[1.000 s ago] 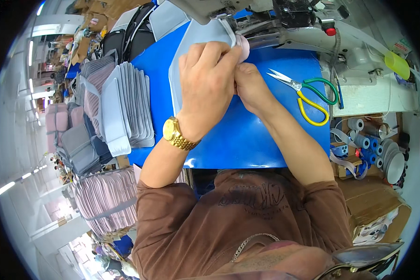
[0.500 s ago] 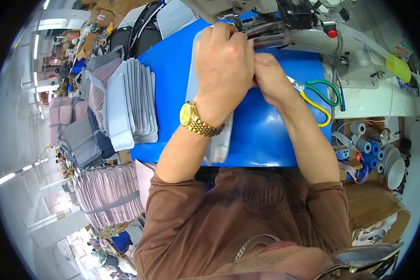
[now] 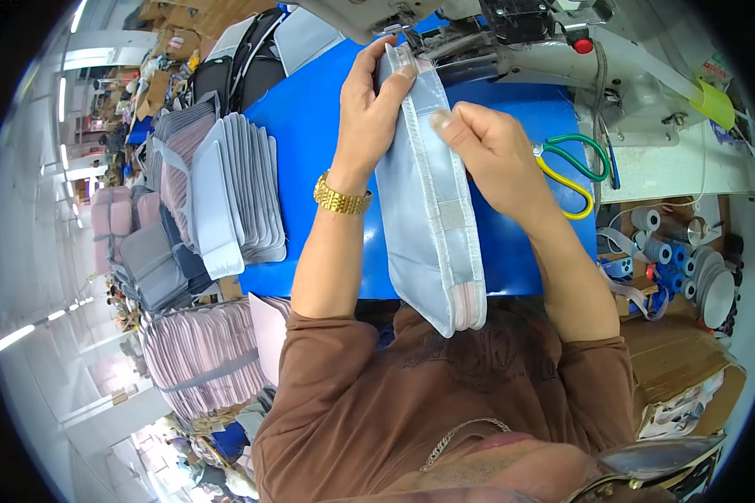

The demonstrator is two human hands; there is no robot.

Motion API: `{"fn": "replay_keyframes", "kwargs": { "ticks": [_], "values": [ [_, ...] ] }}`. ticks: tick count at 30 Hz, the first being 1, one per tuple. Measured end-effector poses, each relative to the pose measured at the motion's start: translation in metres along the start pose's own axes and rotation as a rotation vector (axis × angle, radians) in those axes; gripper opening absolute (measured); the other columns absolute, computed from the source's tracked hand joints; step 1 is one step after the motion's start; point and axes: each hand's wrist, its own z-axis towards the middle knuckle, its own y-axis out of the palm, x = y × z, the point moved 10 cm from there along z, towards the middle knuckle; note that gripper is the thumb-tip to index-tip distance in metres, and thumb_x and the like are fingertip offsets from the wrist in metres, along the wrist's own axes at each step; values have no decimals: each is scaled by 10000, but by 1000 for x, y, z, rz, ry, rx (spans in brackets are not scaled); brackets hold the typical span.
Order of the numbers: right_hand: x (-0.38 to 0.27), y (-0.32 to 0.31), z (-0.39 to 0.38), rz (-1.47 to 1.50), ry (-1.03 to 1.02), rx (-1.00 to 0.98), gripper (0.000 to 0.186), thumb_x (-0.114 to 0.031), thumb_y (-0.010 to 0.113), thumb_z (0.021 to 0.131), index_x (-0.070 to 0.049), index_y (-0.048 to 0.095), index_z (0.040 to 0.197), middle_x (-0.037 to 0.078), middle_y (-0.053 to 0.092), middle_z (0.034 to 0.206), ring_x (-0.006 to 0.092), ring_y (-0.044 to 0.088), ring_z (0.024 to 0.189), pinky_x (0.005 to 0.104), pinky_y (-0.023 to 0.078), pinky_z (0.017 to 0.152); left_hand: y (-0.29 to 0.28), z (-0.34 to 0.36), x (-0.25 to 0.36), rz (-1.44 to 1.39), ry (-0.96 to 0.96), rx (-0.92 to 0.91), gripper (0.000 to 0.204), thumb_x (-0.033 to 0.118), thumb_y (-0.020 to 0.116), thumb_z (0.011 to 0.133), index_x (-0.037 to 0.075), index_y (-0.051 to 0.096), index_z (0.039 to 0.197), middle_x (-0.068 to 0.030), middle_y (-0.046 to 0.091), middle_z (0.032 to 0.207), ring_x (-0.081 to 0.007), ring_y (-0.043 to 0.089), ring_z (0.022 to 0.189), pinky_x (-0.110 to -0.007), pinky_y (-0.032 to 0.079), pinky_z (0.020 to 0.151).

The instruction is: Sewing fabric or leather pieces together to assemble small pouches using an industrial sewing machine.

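Note:
A light blue-grey fabric piece with white-stitched edges and a pinkish band at its lower end stands lengthwise over the blue work mat, its top near the sewing machine head. My left hand grips its top left edge, thumb on the stitched strip. My right hand holds it from the right, thumb on the band and fingers curled. Right of my right hand lie scissors with green and yellow handles, their blades hidden behind that hand.
A stack of light grey panels sits at the mat's left, with pink bundles below and black bags behind. A red button is on the machine. Spools and cardboard are at the right.
The fabric piece has turned and now extends down toward my body, showing its stitched band. My left hand has shifted to its upper left edge; my right hand has moved onto the band.

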Motion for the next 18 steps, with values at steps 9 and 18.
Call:
{"fn": "replay_keyframes", "kwargs": {
  "ticks": [9, 18],
  "values": [
    [-4, 0, 26, 24, -90, -7, 436, -293, 714, 978, 19, 553, 718, 57, 431, 554, 117, 372, 541, 356, 316, 502, 0, 23, -9, -251, -3, 8, 279, 105, 586, 1029, -26, 653, 1267, -42, 706, 1081, -81, 608, 964, -259, 486, 854],
    [-13, -52, 2, 228, 7, 42, 368, -294, 737, 1000, -37, 644, 754, -2, 600, 617, 68, 562, 564, 241, 466, 547, -13, 48, -31, -154, -8, 103, 233, 67, 572, 1024, -28, 660, 1217, -61, 725, 1149, -116, 626, 1020, -286, 493, 910]
  ]
}}
